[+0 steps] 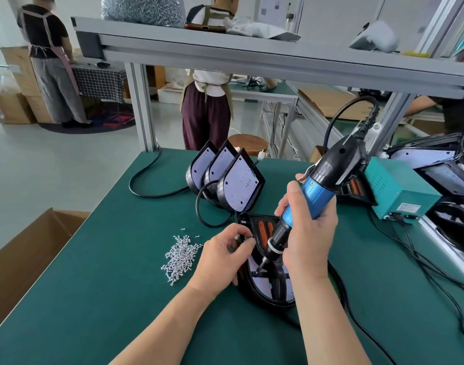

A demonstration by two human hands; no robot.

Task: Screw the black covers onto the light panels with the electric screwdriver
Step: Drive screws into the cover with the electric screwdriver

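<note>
Black cover (253, 226) over light panel (265, 284): our left grip (221, 256) pinches its rim so nothing shifts; right grip (311, 233) clenched round electric screwdriver (315, 191), bit down.

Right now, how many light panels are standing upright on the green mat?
3, overlapping in a row at the far side of the green mat: left panel, middle panel, right panel. Another may be hidden behind the electric screwdriver.
</note>
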